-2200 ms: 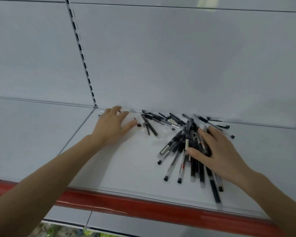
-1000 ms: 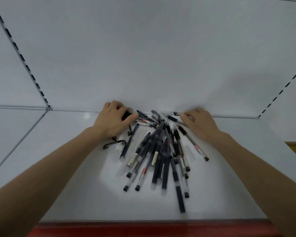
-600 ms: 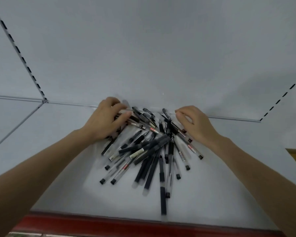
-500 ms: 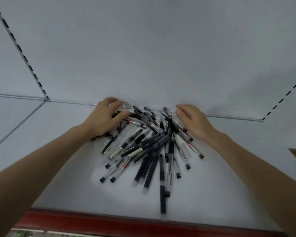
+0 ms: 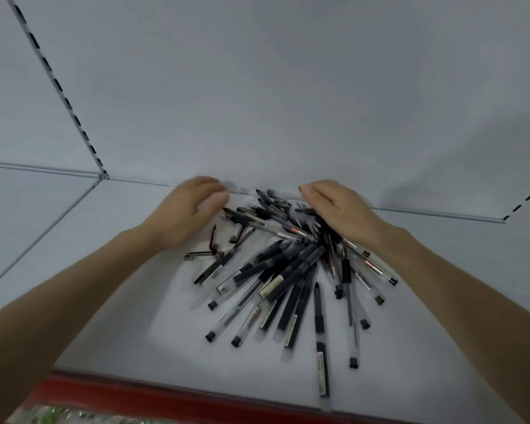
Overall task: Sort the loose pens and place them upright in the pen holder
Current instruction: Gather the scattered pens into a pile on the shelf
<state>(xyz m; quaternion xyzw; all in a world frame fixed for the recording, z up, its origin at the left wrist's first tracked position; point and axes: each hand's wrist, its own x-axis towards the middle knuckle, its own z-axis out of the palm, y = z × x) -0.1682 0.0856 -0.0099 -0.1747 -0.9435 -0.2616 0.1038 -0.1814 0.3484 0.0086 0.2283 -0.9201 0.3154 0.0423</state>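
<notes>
A fan-shaped pile of several black and clear pens (image 5: pixel 288 276) lies on the white shelf (image 5: pixel 135 316), tips gathered near the back wall. My left hand (image 5: pixel 190 209) is at the pile's back left, blurred, its fingers loosely curved at the back edge and holding nothing I can see. My right hand (image 5: pixel 340 209) rests on the pile's back right, fingers stretched over the pens. A few loose black pen clips (image 5: pixel 210 249) lie just below my left hand. No pen holder is in view.
The shelf's white back wall (image 5: pixel 288 102) rises right behind the pens. A slotted upright (image 5: pixel 58 87) runs at the back left, another at the far right. A red strip (image 5: pixel 166 396) edges the shelf front. One pen (image 5: pixel 320 341) reaches close to that edge.
Both hands have swept the scattered pens inward into one pile. My right hand moved left onto the pile's back. My left hand lifted slightly off the pens toward the back wall.
</notes>
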